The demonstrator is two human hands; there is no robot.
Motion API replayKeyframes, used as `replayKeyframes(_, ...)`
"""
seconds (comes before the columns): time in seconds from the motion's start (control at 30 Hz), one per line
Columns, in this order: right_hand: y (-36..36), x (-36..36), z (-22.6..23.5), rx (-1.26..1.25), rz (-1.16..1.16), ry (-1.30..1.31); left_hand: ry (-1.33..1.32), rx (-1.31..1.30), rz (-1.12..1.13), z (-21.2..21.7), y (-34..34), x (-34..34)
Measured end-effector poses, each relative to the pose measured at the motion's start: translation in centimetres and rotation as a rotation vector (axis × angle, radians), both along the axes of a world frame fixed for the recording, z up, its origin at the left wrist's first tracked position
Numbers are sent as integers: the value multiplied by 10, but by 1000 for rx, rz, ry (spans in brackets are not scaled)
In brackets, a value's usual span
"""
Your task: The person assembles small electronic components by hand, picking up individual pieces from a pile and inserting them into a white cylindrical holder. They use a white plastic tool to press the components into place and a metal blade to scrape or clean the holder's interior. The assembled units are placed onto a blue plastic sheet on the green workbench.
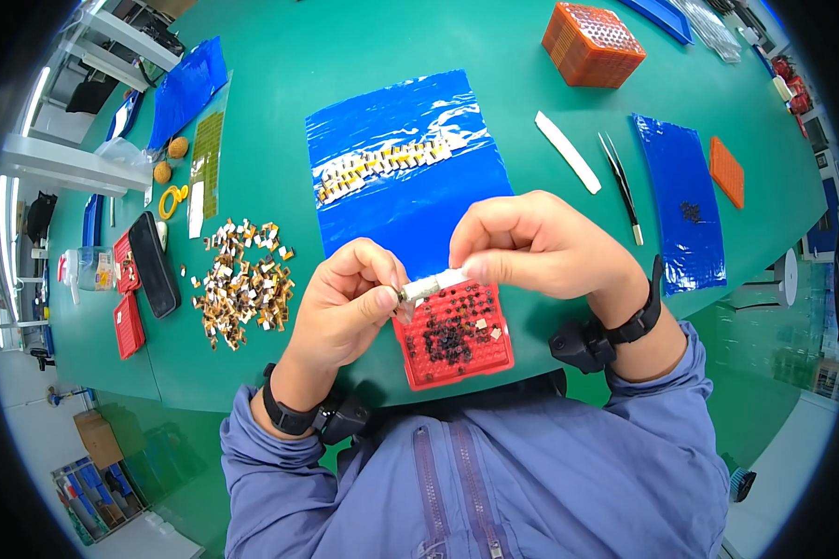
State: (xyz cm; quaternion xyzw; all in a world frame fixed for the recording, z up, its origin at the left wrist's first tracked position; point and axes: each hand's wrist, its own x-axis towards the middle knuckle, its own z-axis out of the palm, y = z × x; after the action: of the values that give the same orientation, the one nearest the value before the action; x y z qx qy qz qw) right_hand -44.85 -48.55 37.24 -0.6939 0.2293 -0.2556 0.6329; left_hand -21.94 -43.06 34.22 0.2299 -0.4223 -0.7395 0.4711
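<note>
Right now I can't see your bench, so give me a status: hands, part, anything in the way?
Left hand and right hand both pinching white strip. Strip above red tray of dark parts. Nothing in the way.

1. Small white strip (pixel 435 283): both ends covered by the fingers of the left hand (pixel 350 303) and right hand (pixel 531 247); its kind cannot be told.
2. Red tray (pixel 457 337): far edge hidden behind the hands; dark pieces in it too small to identify.
3. Blue tray (pixel 664 16), far right: cut off by the picture's edge.
4. Pile of tan and white parts (pixel 245 282), left: individual shapes too small to make out.
</note>
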Motion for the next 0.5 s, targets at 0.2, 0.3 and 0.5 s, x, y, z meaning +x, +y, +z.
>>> replayKeyframes(0.2, -1, -1, 1, -14, 14, -11, -5, -6, -11, 0, 1, 1)
replayKeyframes(0.3, 0, -1, 6, 132, 21, -16, -19, -17, -29, -1, 1, 1)
replayKeyframes(0.5, 1, -3, 10, 155, 48, 30, 49, -13, -34, -2, 1, 1)
